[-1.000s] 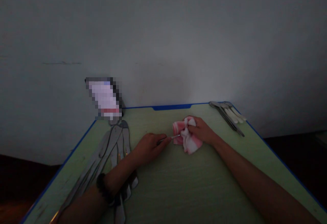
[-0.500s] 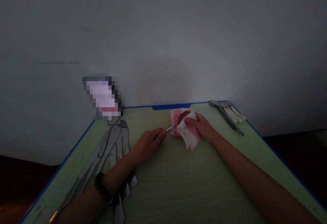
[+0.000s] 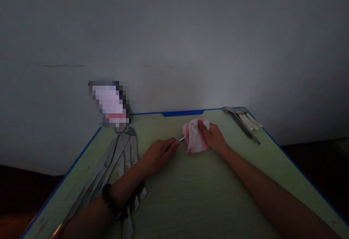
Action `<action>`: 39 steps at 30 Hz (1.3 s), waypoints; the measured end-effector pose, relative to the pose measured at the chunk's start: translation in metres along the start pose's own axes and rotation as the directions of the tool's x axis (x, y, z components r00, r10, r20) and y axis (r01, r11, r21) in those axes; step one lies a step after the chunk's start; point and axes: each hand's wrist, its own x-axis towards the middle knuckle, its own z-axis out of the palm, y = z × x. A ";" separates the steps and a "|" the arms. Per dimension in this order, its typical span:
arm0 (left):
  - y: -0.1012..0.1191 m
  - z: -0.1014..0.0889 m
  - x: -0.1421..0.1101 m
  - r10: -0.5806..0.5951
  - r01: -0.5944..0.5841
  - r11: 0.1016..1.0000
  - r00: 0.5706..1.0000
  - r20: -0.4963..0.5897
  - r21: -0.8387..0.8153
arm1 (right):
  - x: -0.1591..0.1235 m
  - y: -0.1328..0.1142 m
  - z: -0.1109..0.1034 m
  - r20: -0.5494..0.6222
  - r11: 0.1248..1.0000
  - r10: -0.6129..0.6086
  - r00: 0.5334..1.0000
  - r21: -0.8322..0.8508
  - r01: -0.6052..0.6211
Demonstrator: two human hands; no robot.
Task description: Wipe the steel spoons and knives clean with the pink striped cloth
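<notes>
My left hand (image 3: 160, 153) is closed around the handle of a metal spoon (image 3: 183, 138); only a short length of its shaft shows now. The spoon's bowl is hidden under a pink and white cloth (image 3: 195, 140). My right hand (image 3: 214, 137) grips that cloth from the right, thumb on top, pressing it around the spoon's end. Both hands are above the middle of the table, toward its far side. A dark beaded bracelet circles my left wrist.
On the left of the green, blue-edged table (image 3: 174, 195) lie several metal utensils (image 3: 109, 162), partly under my left forearm. A blurred-out phone-like device (image 3: 109, 102) leans at the back left. Several spoons (image 3: 240, 122) and white-handled utensils (image 3: 249, 121) lie at the far right. A wall stands behind.
The cloth has been folded over the spoon's bowl, which showed before. My right hand has shifted slightly down, its thumb now over the cloth. My left hand has barely moved.
</notes>
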 end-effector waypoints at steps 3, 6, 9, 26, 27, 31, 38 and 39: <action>0.001 -0.001 -0.001 0.001 -0.001 1.000 1.000 0.012 -0.002 | -0.003 -0.004 0.003 -0.075 0.999 0.044 0.996 -0.027 -0.046; 0.002 -0.006 -0.004 0.059 -0.057 0.998 0.997 0.058 -0.030 | -0.006 -0.008 0.009 -0.162 0.993 0.103 0.981 0.070 -0.092; 0.005 -0.012 -0.008 0.210 -0.212 0.977 0.965 0.155 -0.009 | -0.008 -0.012 0.017 -0.243 0.953 0.177 0.954 0.286 -0.104; -0.003 0.007 -0.008 0.207 -0.259 0.931 0.955 0.213 0.256 | -0.016 -0.014 0.039 -0.009 0.756 0.386 0.923 0.577 -0.310; -0.003 0.007 -0.008 0.206 -0.255 0.937 0.955 0.214 0.237 | -0.015 -0.013 0.037 0.004 0.771 0.367 0.930 0.559 -0.306; -0.002 0.002 -0.007 0.179 -0.192 0.979 0.969 0.173 0.062 | -0.013 -0.014 0.026 0.048 0.896 0.245 0.968 0.371 -0.245; -0.003 -0.001 -0.005 -0.051 0.014 0.948 0.993 -0.110 -0.318 | -0.014 -0.029 0.012 0.569 1.000 -0.008 0.822 0.020 -0.005; -0.003 0.000 -0.005 -0.049 0.011 0.953 0.992 -0.117 -0.302 | -0.015 -0.032 0.013 0.629 0.999 -0.032 0.777 -0.013 0.052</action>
